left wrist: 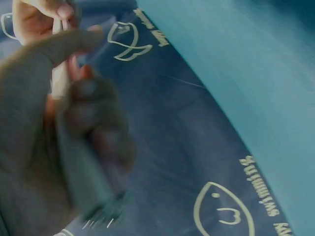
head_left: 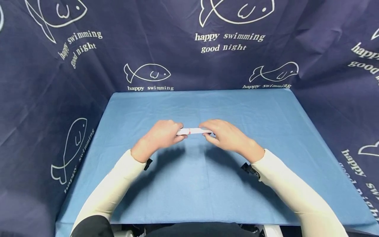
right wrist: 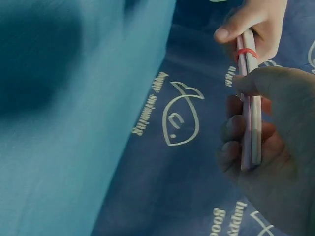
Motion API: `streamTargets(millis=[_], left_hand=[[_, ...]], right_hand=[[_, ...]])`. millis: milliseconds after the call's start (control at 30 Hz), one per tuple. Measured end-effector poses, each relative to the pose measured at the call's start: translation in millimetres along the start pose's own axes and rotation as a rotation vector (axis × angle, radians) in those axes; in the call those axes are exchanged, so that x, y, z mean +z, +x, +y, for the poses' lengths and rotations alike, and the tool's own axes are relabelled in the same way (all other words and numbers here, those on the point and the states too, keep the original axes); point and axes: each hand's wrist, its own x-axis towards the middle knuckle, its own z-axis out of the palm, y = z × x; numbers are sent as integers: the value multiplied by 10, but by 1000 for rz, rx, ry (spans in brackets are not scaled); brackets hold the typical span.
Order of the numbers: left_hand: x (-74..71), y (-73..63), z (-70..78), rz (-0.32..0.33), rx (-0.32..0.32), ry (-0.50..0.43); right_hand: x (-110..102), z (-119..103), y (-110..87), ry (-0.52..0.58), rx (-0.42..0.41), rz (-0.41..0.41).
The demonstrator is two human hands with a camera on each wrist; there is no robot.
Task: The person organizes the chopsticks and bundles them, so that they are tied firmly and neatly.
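A slim white bundle (head_left: pixel 195 131) with a narrow red band round it is held level above the blue cloth. Up close in the right wrist view, the bundle (right wrist: pixel 251 130) shows a white and a pale pink layer lying together; its exact kind is unclear. My left hand (head_left: pixel 165 133) grips its left end between thumb and fingers. The right end is pinched by my right hand (head_left: pixel 226 133), thumb on one side and curled fingers on the other. In the left wrist view, my left hand (left wrist: pixel 29 118) and the bundle's near end are blurred.
Blue cloth (head_left: pixel 195 191) covers the table below both hands. Dark blue curtains (head_left: pixel 189 65) with white fish drawings and lettering stand at the back and both sides. Each wrist carries a small black device, such as the one under the right sleeve (head_left: pixel 250 170).
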Motion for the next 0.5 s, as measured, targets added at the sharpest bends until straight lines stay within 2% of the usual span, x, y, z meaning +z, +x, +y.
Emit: streamTargets(millis=[133,300,400,500], left_hand=[[82,47,-156,-57,0,-118],[269,113,-416,-106,32,-253],[395,183,-534,-99,39,-259],[491,260,-601,-67,26,-231]], right_hand=[[29,104,58,30,40,-103],[151,346,112,42,90,-193],[237,474,150,60,117,-226],[323,575,209,54,131,-222]])
